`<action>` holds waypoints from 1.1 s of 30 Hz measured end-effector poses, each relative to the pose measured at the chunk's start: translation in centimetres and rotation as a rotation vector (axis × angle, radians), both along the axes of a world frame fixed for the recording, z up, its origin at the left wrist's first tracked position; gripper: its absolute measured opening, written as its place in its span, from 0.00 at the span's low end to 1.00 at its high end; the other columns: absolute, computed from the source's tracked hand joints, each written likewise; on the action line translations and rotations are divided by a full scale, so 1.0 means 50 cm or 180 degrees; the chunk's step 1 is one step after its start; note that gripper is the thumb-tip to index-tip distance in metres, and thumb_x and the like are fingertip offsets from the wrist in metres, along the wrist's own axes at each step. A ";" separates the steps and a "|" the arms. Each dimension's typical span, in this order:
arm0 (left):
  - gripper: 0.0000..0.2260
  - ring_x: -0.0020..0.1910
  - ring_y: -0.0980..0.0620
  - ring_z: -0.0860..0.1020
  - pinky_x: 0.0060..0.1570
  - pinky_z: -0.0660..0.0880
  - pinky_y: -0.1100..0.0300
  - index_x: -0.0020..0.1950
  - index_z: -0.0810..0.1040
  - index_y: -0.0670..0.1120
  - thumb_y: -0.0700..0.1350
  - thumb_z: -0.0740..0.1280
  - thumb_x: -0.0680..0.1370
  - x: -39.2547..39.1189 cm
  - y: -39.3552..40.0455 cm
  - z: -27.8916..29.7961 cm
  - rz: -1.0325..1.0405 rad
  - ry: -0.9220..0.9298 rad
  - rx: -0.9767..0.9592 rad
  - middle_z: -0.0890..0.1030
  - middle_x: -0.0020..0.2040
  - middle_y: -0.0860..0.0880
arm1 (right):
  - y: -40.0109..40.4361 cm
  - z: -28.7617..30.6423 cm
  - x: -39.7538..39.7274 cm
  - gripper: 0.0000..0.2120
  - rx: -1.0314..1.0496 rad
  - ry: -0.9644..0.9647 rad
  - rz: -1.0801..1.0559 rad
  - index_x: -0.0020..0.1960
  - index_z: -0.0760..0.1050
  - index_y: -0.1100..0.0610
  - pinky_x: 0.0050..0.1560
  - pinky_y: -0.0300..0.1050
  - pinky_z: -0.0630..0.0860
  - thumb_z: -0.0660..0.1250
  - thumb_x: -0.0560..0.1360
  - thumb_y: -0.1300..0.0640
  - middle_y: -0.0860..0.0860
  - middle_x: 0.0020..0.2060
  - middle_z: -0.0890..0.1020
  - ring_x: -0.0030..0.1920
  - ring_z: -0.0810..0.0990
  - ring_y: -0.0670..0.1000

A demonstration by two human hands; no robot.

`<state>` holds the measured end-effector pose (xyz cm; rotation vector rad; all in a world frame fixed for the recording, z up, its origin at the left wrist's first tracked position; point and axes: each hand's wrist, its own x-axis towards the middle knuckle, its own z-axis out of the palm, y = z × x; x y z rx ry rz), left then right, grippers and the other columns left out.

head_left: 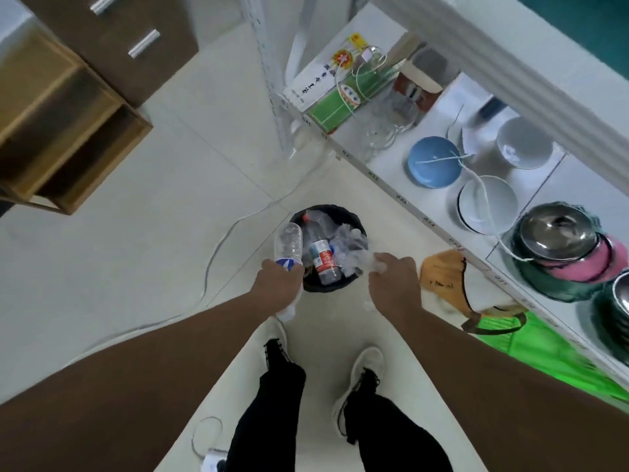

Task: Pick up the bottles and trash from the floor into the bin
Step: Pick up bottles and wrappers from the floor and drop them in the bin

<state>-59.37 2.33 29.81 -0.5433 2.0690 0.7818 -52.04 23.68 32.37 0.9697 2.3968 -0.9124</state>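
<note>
L hand (279,281) w/ bottle (289,245), maybe over bin (308,284)

hands (282,287) over bin (308,284), bottle (289,245) held

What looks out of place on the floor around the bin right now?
A tan bag lies slumped on the floor tiles right of the black bin, partly under the shelf. A white cable trails loose across the tiles left of the bin.
</note>
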 end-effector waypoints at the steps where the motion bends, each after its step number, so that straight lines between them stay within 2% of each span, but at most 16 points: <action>1: 0.29 0.54 0.43 0.75 0.51 0.69 0.53 0.74 0.65 0.37 0.56 0.65 0.83 -0.011 -0.001 -0.026 -0.0041 0.0024 -0.0001 0.76 0.66 0.38 | -0.007 -0.019 -0.015 0.19 -0.0004 -0.0002 0.0009 0.72 0.75 0.53 0.57 0.47 0.76 0.65 0.81 0.63 0.55 0.57 0.74 0.55 0.80 0.58; 4: 0.29 0.56 0.44 0.75 0.52 0.68 0.54 0.74 0.67 0.38 0.58 0.65 0.82 -0.024 -0.002 -0.086 -0.0043 0.0010 -0.0041 0.76 0.67 0.39 | -0.024 -0.062 -0.052 0.15 -0.0096 0.0046 -0.0099 0.62 0.70 0.50 0.45 0.48 0.76 0.68 0.79 0.61 0.52 0.48 0.81 0.51 0.82 0.57; 6: 0.28 0.55 0.44 0.75 0.51 0.68 0.55 0.72 0.68 0.38 0.58 0.65 0.81 -0.030 0.006 -0.140 -0.0062 0.0044 -0.0079 0.77 0.66 0.40 | -0.025 -0.112 -0.070 0.10 -0.0012 0.0035 -0.0106 0.57 0.71 0.48 0.47 0.51 0.78 0.68 0.79 0.58 0.49 0.42 0.79 0.49 0.82 0.58; 8: 0.27 0.53 0.45 0.74 0.51 0.68 0.55 0.71 0.69 0.38 0.58 0.65 0.82 -0.036 0.019 -0.198 -0.0056 0.0123 -0.0082 0.76 0.65 0.40 | -0.016 -0.171 -0.087 0.08 0.0096 -0.0042 -0.0137 0.57 0.75 0.47 0.52 0.52 0.80 0.68 0.79 0.56 0.49 0.44 0.78 0.51 0.80 0.57; 11: 0.26 0.52 0.45 0.75 0.50 0.70 0.54 0.69 0.71 0.40 0.59 0.64 0.82 -0.048 0.045 -0.281 -0.0085 0.0350 -0.0055 0.77 0.62 0.42 | 0.004 -0.270 -0.113 0.07 0.0236 0.0129 -0.0196 0.56 0.77 0.49 0.44 0.44 0.72 0.70 0.79 0.58 0.50 0.52 0.79 0.45 0.78 0.51; 14: 0.24 0.52 0.44 0.80 0.52 0.77 0.50 0.65 0.72 0.43 0.61 0.65 0.80 -0.049 0.066 -0.358 -0.0053 0.0661 -0.0031 0.80 0.57 0.45 | 0.016 -0.359 -0.131 0.07 0.0292 0.0270 -0.0219 0.53 0.75 0.47 0.37 0.35 0.67 0.72 0.81 0.56 0.48 0.54 0.73 0.39 0.74 0.43; 17: 0.23 0.57 0.43 0.79 0.57 0.76 0.49 0.67 0.71 0.43 0.59 0.65 0.82 -0.045 0.076 -0.428 -0.0232 0.0896 -0.0136 0.79 0.59 0.43 | 0.023 -0.439 -0.145 0.04 0.0277 0.0164 0.0207 0.53 0.78 0.47 0.39 0.39 0.71 0.72 0.81 0.54 0.47 0.51 0.79 0.41 0.76 0.44; 20: 0.26 0.62 0.40 0.75 0.61 0.74 0.46 0.71 0.66 0.39 0.57 0.63 0.84 -0.047 0.077 -0.478 -0.0481 0.1170 -0.0411 0.75 0.64 0.39 | 0.019 -0.505 -0.160 0.01 0.0440 0.0137 0.0612 0.50 0.83 0.52 0.35 0.38 0.67 0.72 0.79 0.56 0.48 0.48 0.80 0.38 0.76 0.46; 23: 0.29 0.64 0.41 0.74 0.63 0.75 0.45 0.75 0.63 0.38 0.59 0.60 0.84 -0.050 0.090 -0.502 -0.0906 0.1567 -0.0717 0.75 0.65 0.39 | 0.010 -0.550 -0.178 0.04 0.0692 -0.0056 0.0655 0.44 0.84 0.54 0.38 0.43 0.73 0.72 0.78 0.57 0.51 0.41 0.82 0.33 0.77 0.47; 26: 0.29 0.65 0.41 0.75 0.63 0.74 0.47 0.75 0.63 0.38 0.59 0.61 0.84 -0.055 0.112 -0.513 -0.0918 0.1514 -0.0955 0.75 0.66 0.39 | 0.007 -0.584 -0.192 0.06 0.0761 -0.0237 0.0774 0.44 0.82 0.56 0.42 0.47 0.80 0.71 0.80 0.58 0.53 0.37 0.82 0.36 0.81 0.54; 28: 0.30 0.67 0.40 0.75 0.65 0.73 0.47 0.76 0.62 0.38 0.57 0.63 0.84 -0.055 0.123 -0.517 -0.0550 0.1334 -0.0854 0.75 0.68 0.39 | 0.001 -0.591 -0.195 0.08 0.0790 -0.0188 0.0750 0.44 0.81 0.56 0.41 0.47 0.78 0.68 0.81 0.59 0.52 0.36 0.80 0.38 0.82 0.55; 32: 0.36 0.75 0.39 0.67 0.74 0.68 0.46 0.84 0.48 0.35 0.54 0.58 0.86 -0.044 0.136 -0.511 -0.0302 0.1262 -0.0713 0.67 0.76 0.36 | 0.001 -0.579 -0.178 0.09 0.0757 -0.0089 0.0824 0.54 0.81 0.58 0.42 0.48 0.75 0.62 0.81 0.59 0.58 0.51 0.83 0.47 0.84 0.59; 33: 0.35 0.76 0.40 0.66 0.75 0.67 0.46 0.85 0.47 0.36 0.53 0.57 0.86 -0.044 0.136 -0.506 -0.0213 0.1257 -0.0659 0.65 0.77 0.36 | 0.005 -0.571 -0.172 0.09 0.0693 -0.0052 0.0789 0.53 0.81 0.57 0.42 0.48 0.75 0.62 0.81 0.59 0.57 0.50 0.82 0.48 0.84 0.59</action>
